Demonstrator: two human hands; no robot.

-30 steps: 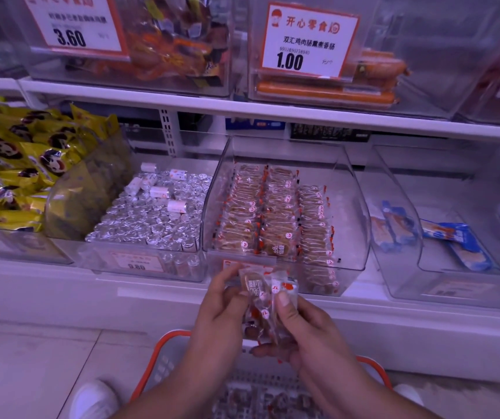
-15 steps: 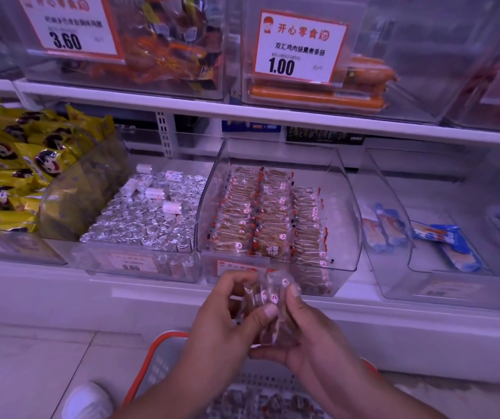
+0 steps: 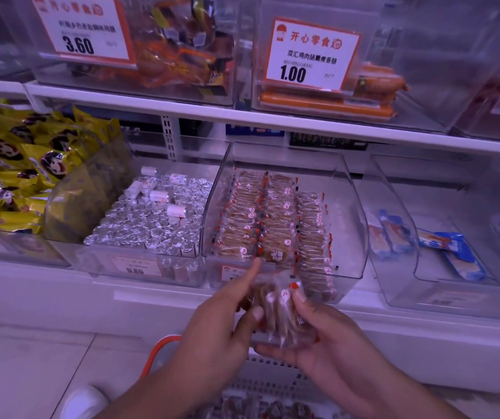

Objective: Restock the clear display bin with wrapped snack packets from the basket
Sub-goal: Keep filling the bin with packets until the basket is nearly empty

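Facing a white two-tier store shelf (image 3: 273, 119) lined with transparent plastic bins. Centre of lower tier: clear scoop-fronted display bin (image 3: 352, 213), partly filled with three neat rows of transparent-wrapped brown snack packets (image 3: 268, 220); the right side of the bin floor is bare. Left of it, a bin of small silver foil-wrapped pieces (image 3: 149, 222), then a heap of yellow printed snack bags (image 3: 16, 164). Right of it, a clear bin with a few blue-and-white wrapped bars (image 3: 454, 252). Upper tier carries orange-bordered price cards reading 3.60 (image 3: 82, 28) and 1.00 (image 3: 312, 54).

Below, orange-rimmed plastic shopping basket (image 3: 164, 347) sits on the pale tiled floor, more wrapped packets in it at the bottom edge.

Both my hands hold a small bunch of clear-wrapped brown packets (image 3: 276, 309) just in front of the display bin's front lip, above the basket. Left hand (image 3: 215, 325): thumb pressed on the bunch, forefinger stretched up toward the bin. Right hand (image 3: 327, 343): fingers curled under and around the bunch, cradling it.
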